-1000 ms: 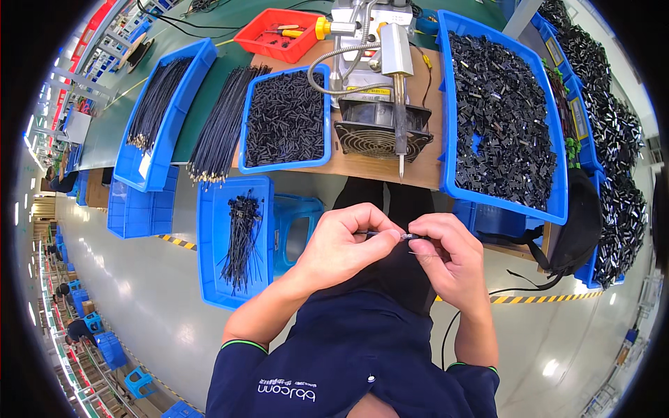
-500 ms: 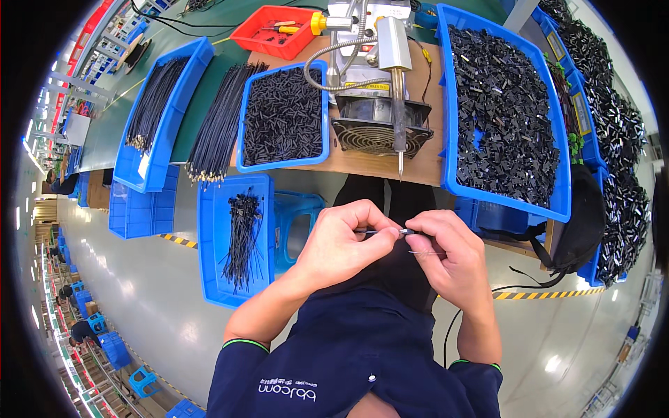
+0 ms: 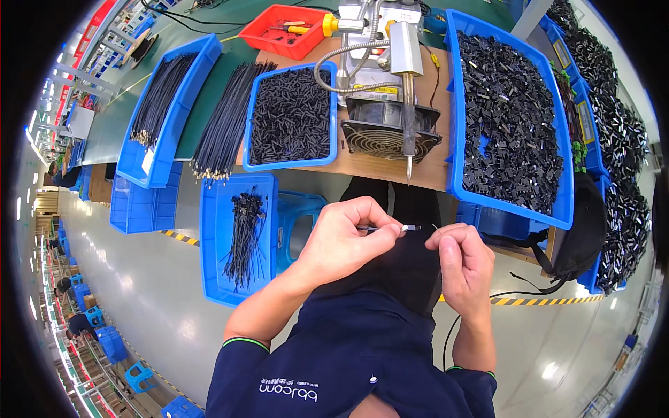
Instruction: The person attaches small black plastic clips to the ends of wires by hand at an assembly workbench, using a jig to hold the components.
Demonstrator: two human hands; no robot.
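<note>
My left hand (image 3: 347, 240) is closed in a pinch on a thin black cable. Past its fingertips sticks out a small metal-and-black connector (image 3: 412, 228) on the cable's end. Apart from it on the right, my right hand (image 3: 463, 265) pinches a thin silvery wire (image 3: 436, 226), only a short tip of which shows. Above both hands, a soldering iron (image 3: 409, 115) hangs point down from a stand, in front of a black fan (image 3: 383, 143). Below the table edge at left, a blue tray (image 3: 217, 279) holds a bundle of black cables (image 3: 245, 237).
On the table stand a blue bin of short black pieces (image 3: 289, 115), a larger bin of black connector parts (image 3: 512, 125), loose black cables (image 3: 226, 125), a blue bin of cables (image 3: 198, 76) and a red tray (image 3: 261, 40). A black bag (image 3: 582, 230) hangs at right.
My right hand has moved right and slightly down, away from the left fingertips, baring the connector. The left hand keeps its pinch. The whole view has shifted a little.
</note>
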